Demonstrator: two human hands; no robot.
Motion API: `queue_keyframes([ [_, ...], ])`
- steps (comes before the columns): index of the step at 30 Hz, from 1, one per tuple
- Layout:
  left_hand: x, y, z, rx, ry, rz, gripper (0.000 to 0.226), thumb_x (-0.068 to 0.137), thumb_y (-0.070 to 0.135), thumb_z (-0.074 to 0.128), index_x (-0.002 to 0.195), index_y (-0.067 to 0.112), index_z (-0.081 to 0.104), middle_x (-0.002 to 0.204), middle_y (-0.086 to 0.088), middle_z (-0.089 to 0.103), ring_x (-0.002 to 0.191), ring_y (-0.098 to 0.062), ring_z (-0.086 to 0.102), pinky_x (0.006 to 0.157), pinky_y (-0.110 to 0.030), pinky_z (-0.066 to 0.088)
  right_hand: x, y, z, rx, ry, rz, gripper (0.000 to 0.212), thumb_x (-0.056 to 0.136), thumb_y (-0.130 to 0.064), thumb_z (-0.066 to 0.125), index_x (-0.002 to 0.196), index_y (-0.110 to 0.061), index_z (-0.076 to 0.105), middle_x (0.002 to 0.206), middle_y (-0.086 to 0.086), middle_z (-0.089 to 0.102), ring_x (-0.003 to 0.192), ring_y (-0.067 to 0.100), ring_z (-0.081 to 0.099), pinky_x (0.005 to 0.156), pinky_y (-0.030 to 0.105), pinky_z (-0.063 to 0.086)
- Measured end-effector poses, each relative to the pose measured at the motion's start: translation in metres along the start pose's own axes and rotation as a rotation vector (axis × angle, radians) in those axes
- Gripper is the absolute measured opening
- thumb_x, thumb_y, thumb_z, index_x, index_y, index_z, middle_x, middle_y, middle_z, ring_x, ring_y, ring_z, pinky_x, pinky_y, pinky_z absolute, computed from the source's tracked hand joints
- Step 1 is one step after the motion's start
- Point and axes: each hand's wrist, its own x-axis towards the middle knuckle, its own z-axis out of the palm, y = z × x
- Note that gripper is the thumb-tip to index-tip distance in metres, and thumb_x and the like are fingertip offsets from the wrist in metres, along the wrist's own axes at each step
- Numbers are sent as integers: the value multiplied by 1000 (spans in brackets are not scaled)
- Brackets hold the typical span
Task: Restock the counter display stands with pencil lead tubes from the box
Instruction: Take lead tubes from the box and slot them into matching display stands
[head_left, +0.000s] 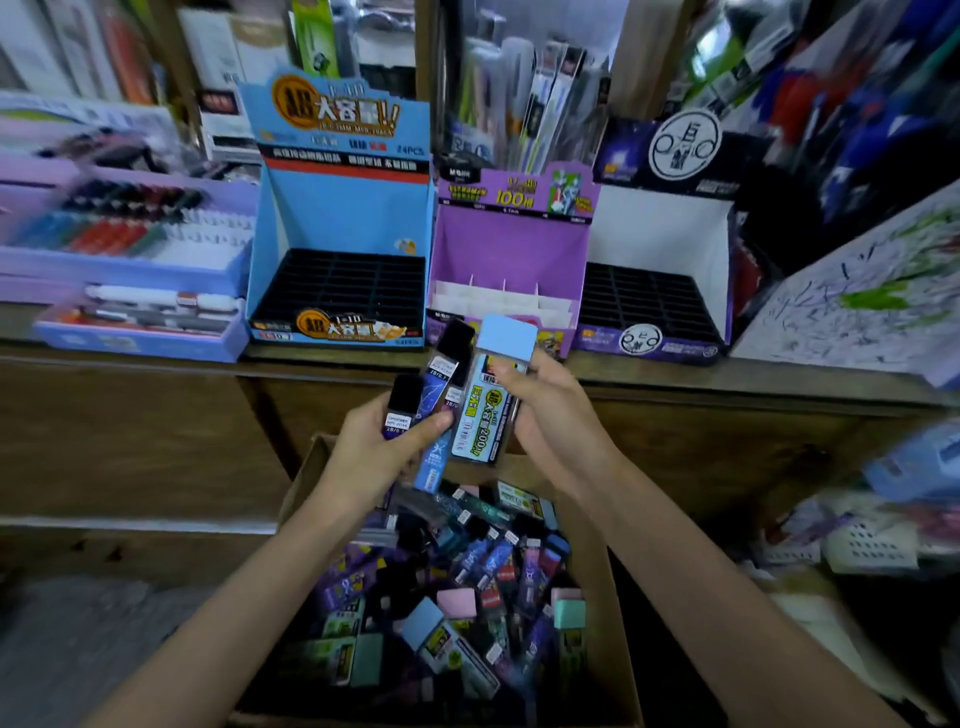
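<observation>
Two hands (371, 452) (553, 415) gripping flat plastic tubes (480, 415), brown cardboard box (605, 603)

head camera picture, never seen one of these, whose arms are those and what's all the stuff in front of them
There is no machine here. A person wears one wide camera on the head, so you look forward and down along their own two bare arms. The left hand grips a few slim dark-capped tubes. The right hand holds one bigger blue-capped tube. Below the hands sits an open cardboard box full of mixed pencil lead tubes. On the wooden counter ahead stand three card displays: a blue stand, a purple stand and a black and white stand. Their slots look empty. Trays of pens lie to the left.
</observation>
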Motion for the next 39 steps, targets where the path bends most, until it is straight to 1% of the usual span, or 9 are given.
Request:
queue_keyframes([
  [7, 18, 26, -27, 69, 51, 73, 14, 83, 7, 66, 76, 19, 62, 52, 16, 62, 46, 4, 55, 44, -9, 40, 30, -28, 24, -131, -13, -23, 22, 96, -7, 48, 115, -10, 56, 117, 8, 64, 110, 23, 59, 96, 38, 47],
  [11, 24, 39, -56, 79, 210, 115, 21, 82, 5, 67, 68, 19, 59, 45, 14, 59, 40, 6, 51, 41, -8, 38, 50, -51, 42, -407, -66, -137, 12, 88, -6, 61, 89, -17, 58, 98, 0, 69, 87, 8, 64, 71, 17, 51],
  [14, 27, 45, -80, 127, 284, 147, 24, 81, 5, 67, 64, 18, 57, 43, 13, 58, 38, 5, 49, 41, -6, 36, 65, -64, 56, -448, -79, -196, 13, 85, -4, 65, 86, -15, 58, 93, 2, 70, 74, 5, 63, 64, 17, 50],
  [20, 36, 49, -112, 212, 342, 147, 21, 82, 14, 68, 65, 12, 57, 46, 5, 53, 40, -2, 47, 41, -10, 36, 93, -77, 72, -485, -68, -289, 12, 88, -6, 62, 99, -6, 59, 87, 0, 68, 73, 6, 63, 64, 24, 56],
  [25, 38, 50, -123, 220, 378, 174, 18, 83, 15, 67, 68, 16, 57, 46, 11, 57, 44, 0, 50, 45, -8, 38, 126, -75, 89, -546, -21, -332, 9, 90, -4, 58, 98, -7, 59, 62, -16, 61, 66, 2, 59, 67, 24, 58],
  [29, 35, 45, -131, 233, 406, 177, 25, 83, 15, 67, 63, 15, 53, 47, 4, 55, 42, -2, 49, 44, -9, 38, 153, -64, 112, -624, 13, -375, 10, 88, -6, 61, 98, -8, 63, 87, 5, 68, 73, 9, 61, 69, 21, 51],
  [31, 34, 43, -135, 249, 416, 176, 27, 83, 15, 67, 61, 14, 52, 50, 0, 53, 41, -2, 47, 43, -9, 38, 167, -59, 126, -653, 51, -392, 15, 87, -7, 63, 101, -3, 65, 94, 11, 69, 83, 18, 63, 80, 33, 52],
  [34, 32, 40, -140, 230, 414, 176, 25, 84, 15, 67, 63, 16, 53, 48, 4, 54, 42, -2, 48, 43, -9, 39, 183, -51, 143, -689, 83, -407, 19, 86, -7, 63, 103, 0, 67, 95, 11, 68, 87, 20, 60, 85, 45, 52],
  [39, 31, 37, -141, 191, 400, 182, 26, 84, 11, 67, 63, 22, 55, 49, 11, 60, 43, 3, 51, 44, -7, 39, 195, -38, 150, -791, 32, -459, 19, 87, -7, 64, 104, -1, 68, 101, 11, 69, 89, 18, 58, 84, 39, 50],
])
